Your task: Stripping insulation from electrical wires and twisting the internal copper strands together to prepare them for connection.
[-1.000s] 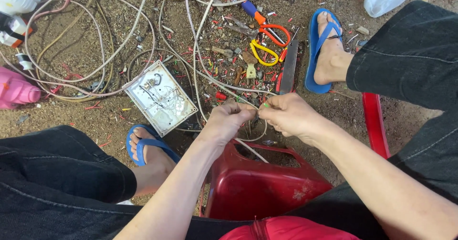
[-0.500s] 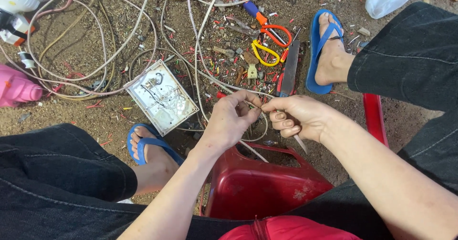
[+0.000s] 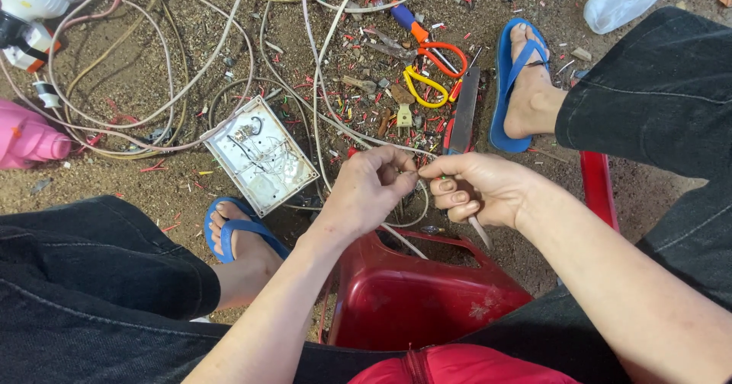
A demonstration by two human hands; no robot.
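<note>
Head view, looking down past the knees. Left hand (image 3: 366, 189) and right hand (image 3: 476, 189) brought close together just above the red plastic stool (image 3: 415, 296), fingertips pinched on a thin pale wire (image 3: 408, 172) stretched between them, probably to keep it taut for close work. Slim blade-like tool (image 3: 480, 231) projecting below the right fist; kind unclear. Beyond the stool: white switch plate (image 3: 261, 155) face-down on the dirt, scissors (image 3: 435, 67) among insulation scraps, loose cable coils (image 3: 152, 64) kept within reach.
</note>
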